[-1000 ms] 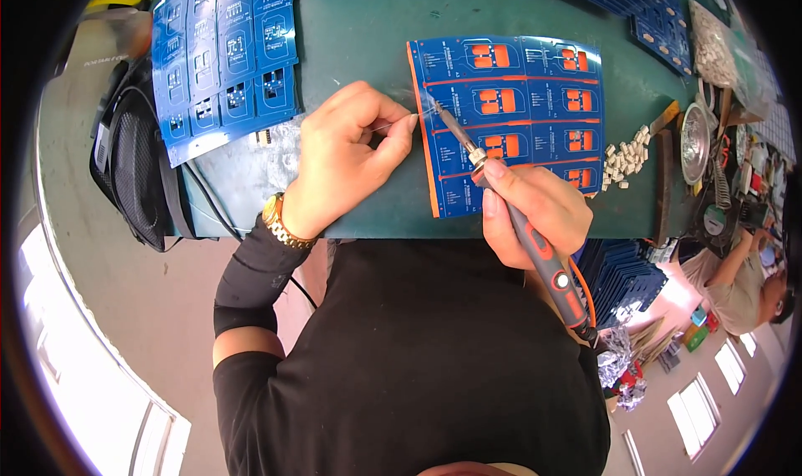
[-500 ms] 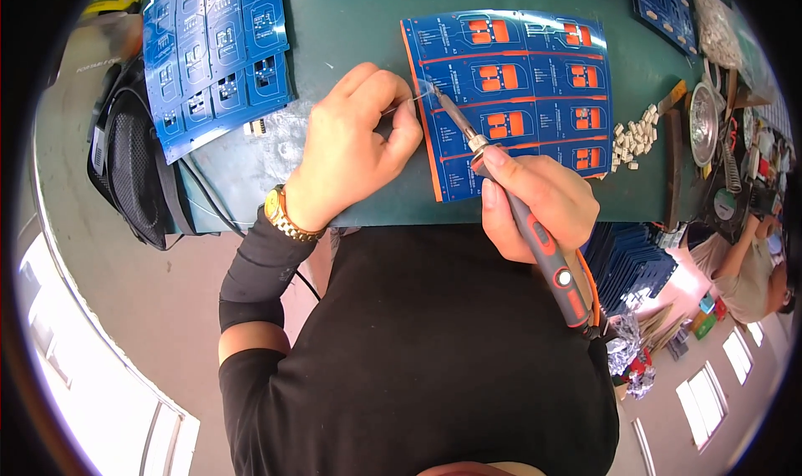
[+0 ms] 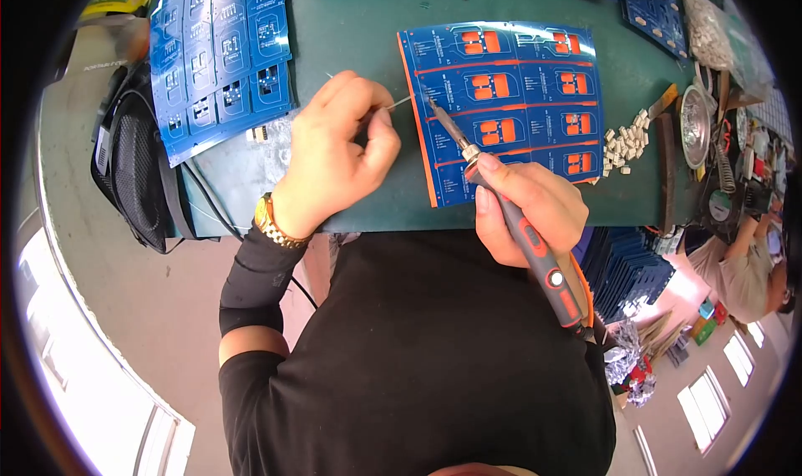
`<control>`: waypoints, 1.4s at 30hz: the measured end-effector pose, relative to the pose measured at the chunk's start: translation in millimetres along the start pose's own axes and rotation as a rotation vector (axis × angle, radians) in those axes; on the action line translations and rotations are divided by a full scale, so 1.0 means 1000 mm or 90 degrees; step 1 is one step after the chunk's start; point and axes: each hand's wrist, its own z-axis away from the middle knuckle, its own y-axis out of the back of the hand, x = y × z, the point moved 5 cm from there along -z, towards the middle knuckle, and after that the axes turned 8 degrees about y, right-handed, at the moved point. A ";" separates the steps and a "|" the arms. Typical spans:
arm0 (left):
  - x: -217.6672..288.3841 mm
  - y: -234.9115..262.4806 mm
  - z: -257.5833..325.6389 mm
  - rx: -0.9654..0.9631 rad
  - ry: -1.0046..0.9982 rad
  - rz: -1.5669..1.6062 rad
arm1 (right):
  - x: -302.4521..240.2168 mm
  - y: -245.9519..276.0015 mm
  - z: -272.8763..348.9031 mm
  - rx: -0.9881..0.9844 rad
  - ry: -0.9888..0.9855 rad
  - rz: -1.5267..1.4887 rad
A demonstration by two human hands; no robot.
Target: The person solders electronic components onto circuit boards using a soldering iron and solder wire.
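Between the thumb and fingers of my left hand [image 3: 342,146] is a thin strand of solder wire [image 3: 401,103], its end reaching the left edge of the blue circuit board panel [image 3: 539,91]. My right hand [image 3: 535,208] is closed around a grey and red soldering iron [image 3: 535,246]. The iron's tip rests on or just over the panel's upper left part; contact is too small to tell. Orange shows through the panel's cut-outs and along its left edge. The panel lies on a green work surface [image 3: 351,37].
Another stack of blue panels [image 3: 221,66] lies at the left, beside a black mesh case [image 3: 134,158]. Small white connectors [image 3: 625,144] are heaped right of the panel, near a metal dish [image 3: 695,125]. Further right are a bag of parts [image 3: 710,33] and another person [image 3: 739,267].
My left hand has drawn back left, taking the wire slightly away from the iron's tip. The iron has shifted slightly left and down. The view has shifted a little.
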 end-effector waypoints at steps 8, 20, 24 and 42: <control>0.009 0.018 0.021 0.012 0.000 -0.016 | -0.002 0.008 0.005 0.026 -0.004 0.000; -0.001 -0.011 0.045 0.008 0.141 0.146 | -0.009 0.015 0.021 0.012 -0.012 -0.025; -0.002 -0.010 0.045 0.020 0.137 0.146 | -0.011 0.011 0.023 0.020 0.003 -0.022; 0.003 -0.014 0.040 0.031 0.100 0.131 | -0.013 0.009 0.021 0.019 -0.004 -0.031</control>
